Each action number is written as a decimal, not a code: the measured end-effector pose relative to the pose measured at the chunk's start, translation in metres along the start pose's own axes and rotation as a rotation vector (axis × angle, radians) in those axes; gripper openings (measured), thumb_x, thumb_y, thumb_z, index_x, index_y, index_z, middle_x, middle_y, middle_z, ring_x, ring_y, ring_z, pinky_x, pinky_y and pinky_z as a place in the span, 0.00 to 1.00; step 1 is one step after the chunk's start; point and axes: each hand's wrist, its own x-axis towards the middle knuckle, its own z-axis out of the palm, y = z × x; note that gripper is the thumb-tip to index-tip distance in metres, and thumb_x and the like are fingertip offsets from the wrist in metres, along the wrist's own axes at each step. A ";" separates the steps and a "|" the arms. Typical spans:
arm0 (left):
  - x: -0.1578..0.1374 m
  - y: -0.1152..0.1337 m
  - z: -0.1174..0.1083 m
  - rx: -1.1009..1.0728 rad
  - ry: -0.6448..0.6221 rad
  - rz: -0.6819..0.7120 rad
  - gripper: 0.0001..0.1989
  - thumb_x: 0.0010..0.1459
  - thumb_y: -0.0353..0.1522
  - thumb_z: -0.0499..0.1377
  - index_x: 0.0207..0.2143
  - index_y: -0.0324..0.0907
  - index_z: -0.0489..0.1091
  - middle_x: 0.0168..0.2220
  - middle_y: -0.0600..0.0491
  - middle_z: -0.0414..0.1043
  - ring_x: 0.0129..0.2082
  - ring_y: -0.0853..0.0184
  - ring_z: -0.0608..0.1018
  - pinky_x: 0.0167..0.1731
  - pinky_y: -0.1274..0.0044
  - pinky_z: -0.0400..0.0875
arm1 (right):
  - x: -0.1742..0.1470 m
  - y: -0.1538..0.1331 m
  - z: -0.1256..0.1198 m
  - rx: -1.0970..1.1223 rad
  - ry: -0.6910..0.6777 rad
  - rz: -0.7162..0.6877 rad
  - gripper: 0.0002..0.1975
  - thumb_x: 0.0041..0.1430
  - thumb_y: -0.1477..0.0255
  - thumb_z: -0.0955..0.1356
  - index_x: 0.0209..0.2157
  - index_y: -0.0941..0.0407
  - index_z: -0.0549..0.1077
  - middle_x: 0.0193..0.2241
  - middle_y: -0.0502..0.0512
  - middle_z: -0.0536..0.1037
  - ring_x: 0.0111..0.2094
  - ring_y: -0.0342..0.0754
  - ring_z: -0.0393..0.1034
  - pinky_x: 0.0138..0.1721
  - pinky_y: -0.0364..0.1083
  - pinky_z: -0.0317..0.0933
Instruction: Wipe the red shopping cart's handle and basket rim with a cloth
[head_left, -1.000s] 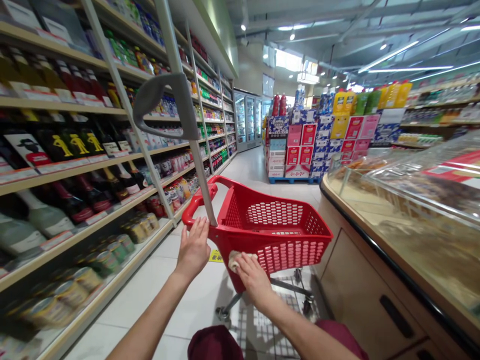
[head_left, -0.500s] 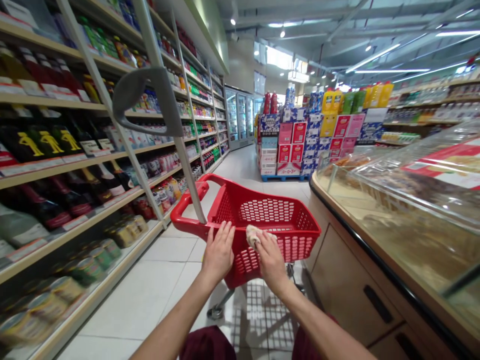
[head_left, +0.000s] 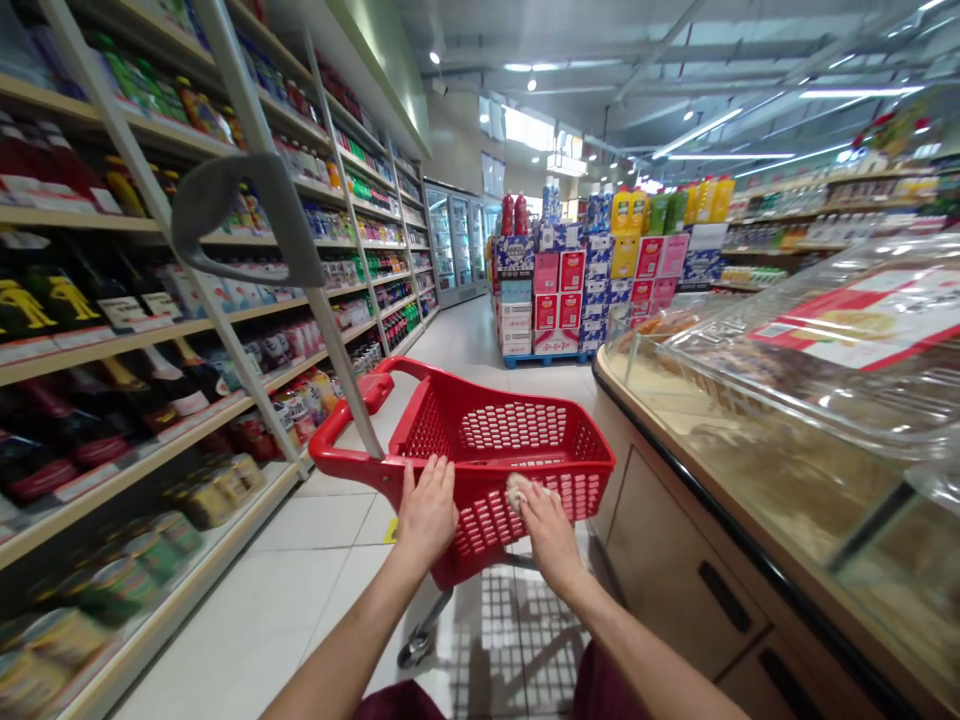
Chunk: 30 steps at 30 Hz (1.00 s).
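Right hand [head_left: 547, 525] pressing the cloth [head_left: 517, 491] lower than half a second ago, below the rim of the red cart [head_left: 487, 482] at twelve o'clock; fingers bunching over it. Left hand [head_left: 429, 515] lying near the rim (a second ago, by the handle [head_left: 330, 440]), fingers extending. Surface [head_left: 656, 530] at two o'clock carrying clear packages [head_left: 825, 345]; shelves [head_left: 187, 590] lining ten o'clock.

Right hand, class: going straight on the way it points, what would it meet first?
Most likely the red cart's near side, with the cloth between it and the right hand; the cloth seems to touch it, though depth is unclear.
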 end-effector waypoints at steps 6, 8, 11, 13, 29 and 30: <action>0.005 0.008 0.007 -0.006 -0.016 0.027 0.27 0.48 0.29 0.48 0.53 0.33 0.57 0.56 0.43 0.56 0.58 0.59 0.55 0.56 0.61 0.42 | -0.004 0.010 -0.007 0.002 0.069 0.059 0.23 0.53 0.84 0.56 0.50 0.58 0.64 0.52 0.59 0.65 0.56 0.49 0.50 0.53 0.55 0.47; 0.005 0.010 0.008 -0.001 -0.011 0.011 0.27 0.48 0.29 0.48 0.53 0.32 0.57 0.56 0.42 0.56 0.57 0.58 0.55 0.56 0.62 0.42 | 0.001 0.018 -0.010 -0.024 0.116 0.096 0.23 0.53 0.84 0.55 0.50 0.58 0.64 0.52 0.59 0.64 0.57 0.49 0.49 0.53 0.56 0.47; 0.003 0.010 0.009 0.000 -0.009 0.000 0.27 0.48 0.29 0.48 0.53 0.32 0.56 0.56 0.43 0.55 0.58 0.59 0.54 0.56 0.61 0.42 | -0.006 0.027 -0.009 -0.049 -0.051 0.143 0.24 0.51 0.86 0.55 0.47 0.58 0.67 0.49 0.58 0.68 0.54 0.50 0.55 0.51 0.55 0.49; 0.001 0.010 0.008 -0.004 -0.011 -0.001 0.28 0.47 0.29 0.48 0.53 0.33 0.56 0.57 0.44 0.54 0.58 0.59 0.54 0.56 0.62 0.42 | -0.017 0.032 -0.008 -0.046 -0.181 0.160 0.24 0.50 0.87 0.55 0.46 0.57 0.68 0.49 0.57 0.69 0.53 0.50 0.57 0.50 0.54 0.51; 0.006 0.028 0.018 -0.020 -0.058 0.056 0.29 0.48 0.29 0.47 0.55 0.34 0.54 0.58 0.45 0.51 0.59 0.60 0.52 0.56 0.61 0.43 | -0.027 0.057 -0.024 -0.119 -0.068 0.237 0.24 0.51 0.84 0.55 0.51 0.60 0.63 0.54 0.59 0.61 0.57 0.51 0.48 0.53 0.54 0.45; 0.005 0.028 0.019 -0.019 -0.050 0.048 0.29 0.47 0.29 0.47 0.55 0.33 0.54 0.58 0.44 0.50 0.59 0.59 0.52 0.56 0.61 0.43 | -0.028 0.061 -0.025 -0.130 -0.066 0.256 0.25 0.51 0.84 0.55 0.51 0.60 0.63 0.54 0.59 0.61 0.57 0.51 0.48 0.53 0.55 0.45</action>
